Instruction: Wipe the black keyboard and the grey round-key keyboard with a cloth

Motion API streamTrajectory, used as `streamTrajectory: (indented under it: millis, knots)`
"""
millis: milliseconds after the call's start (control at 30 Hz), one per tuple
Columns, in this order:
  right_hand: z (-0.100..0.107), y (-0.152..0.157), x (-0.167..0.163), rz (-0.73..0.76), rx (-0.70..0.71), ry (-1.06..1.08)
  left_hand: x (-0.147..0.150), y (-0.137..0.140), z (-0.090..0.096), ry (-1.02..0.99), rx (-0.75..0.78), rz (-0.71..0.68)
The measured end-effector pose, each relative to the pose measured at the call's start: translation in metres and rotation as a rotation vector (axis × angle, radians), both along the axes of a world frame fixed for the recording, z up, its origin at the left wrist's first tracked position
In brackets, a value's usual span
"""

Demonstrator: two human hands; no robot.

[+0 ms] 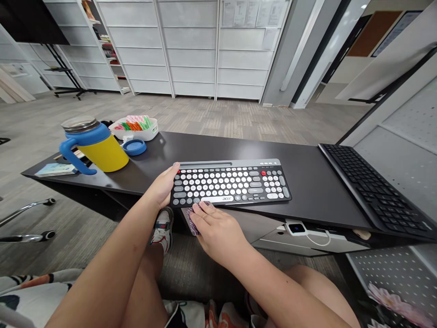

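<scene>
A black Acer keyboard (pixel 218 184) with round white and grey keys and two red ones lies on the dark desk, close to its front edge. My left hand (pixel 166 184) grips the keyboard's left end, fingers partly hidden behind it. Just below the keyboard's front edge, my right hand (pixel 218 230) is closed on a patterned purple cloth (pixel 193 223). The fingertips with the cloth are at the keyboard's lower left edge; whether they touch it I cannot tell.
On the desk's left stand a yellow and blue mug (pixel 102 148), a blue lid (pixel 134 146) and a white basket (pixel 148 132) of colourful packets. A second black keyboard (pixel 378 187) lies at the right. A white-cabled device (pixel 296 228) sits below the desk edge.
</scene>
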State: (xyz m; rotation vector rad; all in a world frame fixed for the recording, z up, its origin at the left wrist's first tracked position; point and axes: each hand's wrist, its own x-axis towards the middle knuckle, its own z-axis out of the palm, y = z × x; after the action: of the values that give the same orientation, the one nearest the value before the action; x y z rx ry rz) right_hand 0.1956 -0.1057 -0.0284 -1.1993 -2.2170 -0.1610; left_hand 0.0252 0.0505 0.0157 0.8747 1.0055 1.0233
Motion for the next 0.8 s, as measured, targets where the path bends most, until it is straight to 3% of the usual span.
streamTrajectory:
  millis: [500,800]
  knots:
    - [-0.0013,0.0006,0.0005,0.003,0.023,0.004,0.0001,-0.0001,0.0002,0.002,-0.003,0.01]
    - [-0.0023,0.001,-0.0001,0.009,-0.034,0.007,0.0006,0.001,0.001,-0.011,-0.005,0.0]
